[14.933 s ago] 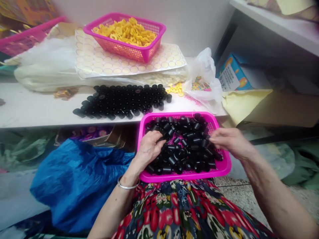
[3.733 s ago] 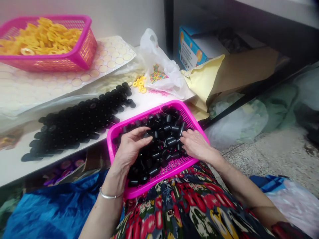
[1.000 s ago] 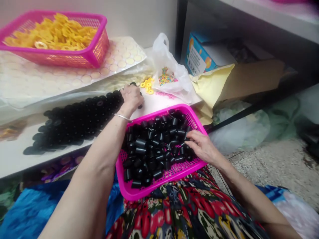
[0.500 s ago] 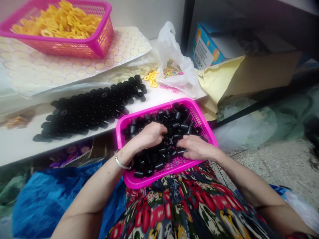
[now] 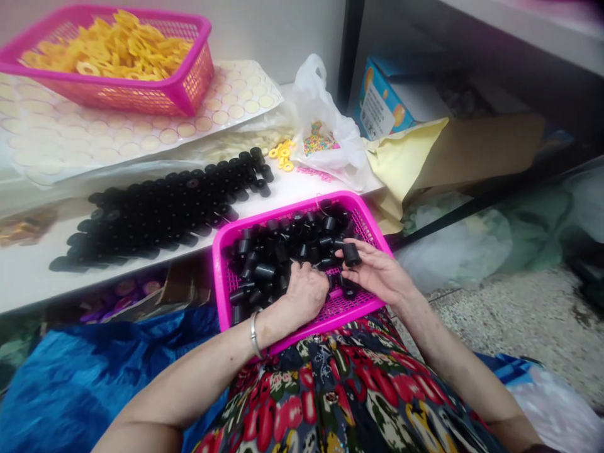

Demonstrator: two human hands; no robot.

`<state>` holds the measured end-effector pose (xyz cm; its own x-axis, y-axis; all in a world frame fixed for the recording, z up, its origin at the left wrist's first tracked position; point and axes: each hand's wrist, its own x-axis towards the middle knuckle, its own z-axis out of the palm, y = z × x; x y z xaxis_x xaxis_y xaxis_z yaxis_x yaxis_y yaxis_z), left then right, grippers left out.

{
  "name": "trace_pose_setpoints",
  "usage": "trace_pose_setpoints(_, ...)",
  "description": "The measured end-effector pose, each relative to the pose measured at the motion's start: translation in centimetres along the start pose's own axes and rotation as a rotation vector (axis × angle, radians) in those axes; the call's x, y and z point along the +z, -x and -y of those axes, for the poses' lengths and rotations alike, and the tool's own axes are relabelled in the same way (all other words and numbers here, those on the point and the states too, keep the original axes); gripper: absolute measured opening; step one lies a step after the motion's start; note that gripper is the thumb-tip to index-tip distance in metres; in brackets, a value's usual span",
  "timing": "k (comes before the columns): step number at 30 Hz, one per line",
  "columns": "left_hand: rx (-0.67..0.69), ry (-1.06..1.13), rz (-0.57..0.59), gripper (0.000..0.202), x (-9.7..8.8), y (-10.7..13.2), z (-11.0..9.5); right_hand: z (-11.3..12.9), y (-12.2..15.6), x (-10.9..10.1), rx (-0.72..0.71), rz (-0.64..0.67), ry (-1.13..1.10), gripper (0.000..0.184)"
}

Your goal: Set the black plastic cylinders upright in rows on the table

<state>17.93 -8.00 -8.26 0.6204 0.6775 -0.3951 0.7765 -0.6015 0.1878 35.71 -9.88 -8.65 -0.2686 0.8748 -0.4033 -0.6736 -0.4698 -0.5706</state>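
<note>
A pink mesh basket [image 5: 377, 242] rests on my lap, tilted, with many short black plastic cylinders [image 5: 264, 272] lying loose in it. My right hand [image 5: 382, 275] is over the basket's right side and holds one black cylinder [image 5: 351, 254] between thumb and fingers. Lower and to the left, my left hand [image 5: 306, 292] is closed, knuckles up, its fingertips down among the cylinders. What those fingers grip is hidden. A silver bangle [image 5: 255, 335] sits on my left wrist.
Rows of upright black cylinders [image 5: 155, 217] stand on the white shelf [image 5: 141, 277]. Behind them, a pink basket [image 5: 189, 88] of yellow rings stands on a circle-printed sheet [image 5: 245, 94]. A white plastic bag [image 5: 346, 138] of coloured beads and a blue box [image 5: 382, 104] are further right.
My right hand has turned and lifted a black cylinder from the pile. My left hand has moved toward me and slightly right, pushing cylinders aside. The basket has shifted a little left.
</note>
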Motion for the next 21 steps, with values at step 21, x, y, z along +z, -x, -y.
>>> trace_pose_setpoints(21,-0.199,0.206,-0.026,0.040,-0.1,-0.1,1.2,-0.3,0.4,0.5,-0.199,-0.158,0.059,0.030)
